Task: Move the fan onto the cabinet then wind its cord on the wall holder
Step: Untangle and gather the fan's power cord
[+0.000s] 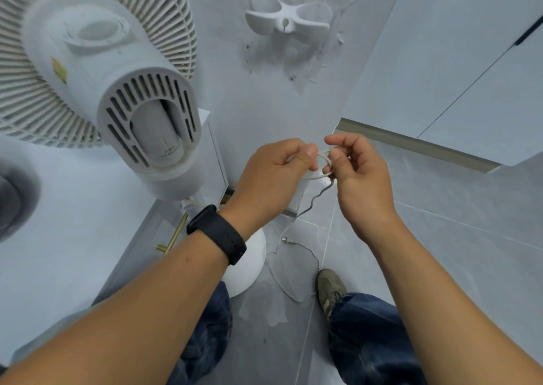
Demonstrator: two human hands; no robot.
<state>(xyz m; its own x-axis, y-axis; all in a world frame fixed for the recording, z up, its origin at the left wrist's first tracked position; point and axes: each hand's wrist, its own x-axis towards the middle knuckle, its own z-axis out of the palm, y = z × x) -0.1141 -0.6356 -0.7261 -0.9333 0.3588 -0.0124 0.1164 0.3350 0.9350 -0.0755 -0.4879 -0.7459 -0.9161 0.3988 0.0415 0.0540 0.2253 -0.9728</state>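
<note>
Mid-frame, left hand [279, 170] and right hand [357, 167] are both pinching a cord [323, 176] loop, gathering slack for the wall holder [288, 17] at upper centre.

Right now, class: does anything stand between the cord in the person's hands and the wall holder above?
Nothing visible does. Both the left hand and right hand pinch a loop of cord; bare wall lies between it and the wall holder. The fan stands off to the left.
</note>
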